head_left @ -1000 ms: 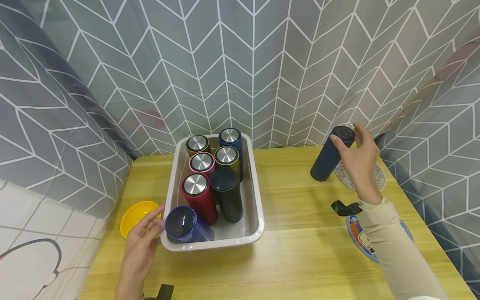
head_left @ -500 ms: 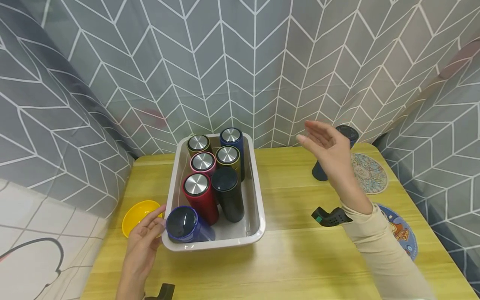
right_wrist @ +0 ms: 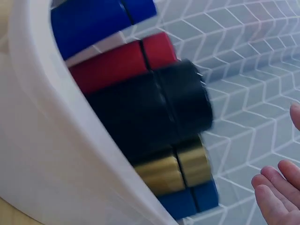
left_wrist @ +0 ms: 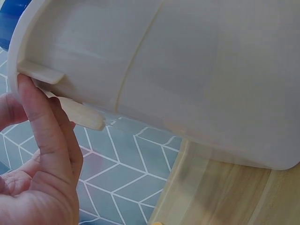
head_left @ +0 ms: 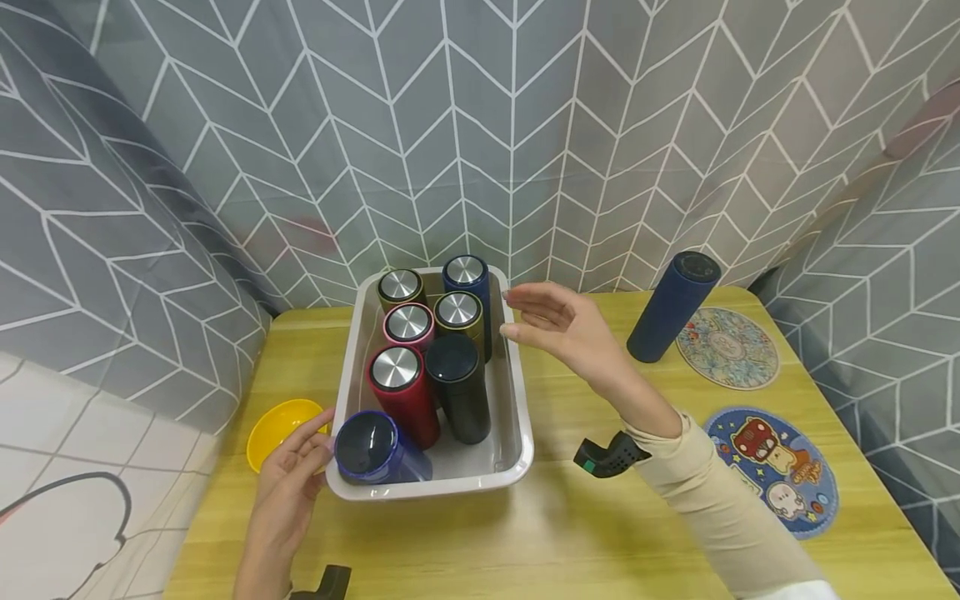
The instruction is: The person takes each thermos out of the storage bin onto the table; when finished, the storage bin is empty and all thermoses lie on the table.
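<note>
A white plastic bin (head_left: 517,400) holds several vacuum flasks. My left hand (head_left: 291,475) grips its left rim; in the left wrist view, fingers (left_wrist: 42,112) tuck under the lip with the thumb across from them. Beside the right rim, my right hand (head_left: 573,333) has its fingers loosely extended and holds nothing, its fingertips nearest the blue flask (head_left: 467,271). In the bin also stand a black flask (head_left: 459,392), a red flask (head_left: 408,404), a pink-rimmed flask (head_left: 409,323) and two gold ones. A blue-rimmed flask (head_left: 375,450) leans at the front left corner.
A dark blue flask (head_left: 671,308) stands alone at the table's back right, by a round patterned mat (head_left: 738,350). Nearer lies a blue cartoon mat (head_left: 787,475). A yellow bowl (head_left: 273,429) sits left of the bin. A patterned curtain (head_left: 510,142) hangs behind the table.
My right hand has let go of the dark blue flask at the back right and moved left to the bin's right rim. My left hand has stayed on the bin.
</note>
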Motion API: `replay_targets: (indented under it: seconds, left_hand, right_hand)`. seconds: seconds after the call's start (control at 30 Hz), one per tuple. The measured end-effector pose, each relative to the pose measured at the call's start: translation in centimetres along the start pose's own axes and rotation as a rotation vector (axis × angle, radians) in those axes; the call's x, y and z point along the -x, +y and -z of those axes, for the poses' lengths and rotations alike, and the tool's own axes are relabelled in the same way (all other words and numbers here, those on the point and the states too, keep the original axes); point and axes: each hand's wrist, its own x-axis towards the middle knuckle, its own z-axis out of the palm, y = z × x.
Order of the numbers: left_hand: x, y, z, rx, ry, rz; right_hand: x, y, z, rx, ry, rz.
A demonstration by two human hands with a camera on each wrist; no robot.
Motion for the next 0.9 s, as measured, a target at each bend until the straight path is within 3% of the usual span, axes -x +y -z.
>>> replay_targets:
  seconds: [0.33, 0.9]
  left_hand:
    - [-0.2, 0.0, -0.1, -0.016, -0.012, 0.001]
    - [0.1, 0.2, -0.1, -0.013, -0.005, -0.004]
  right_hand:
    - [-0.4, 1.6, -2.9, 0.043, -0.147, 0.018]
    - [-1.4, 3.2, -5.5, 0.125, -0.21, 0.039]
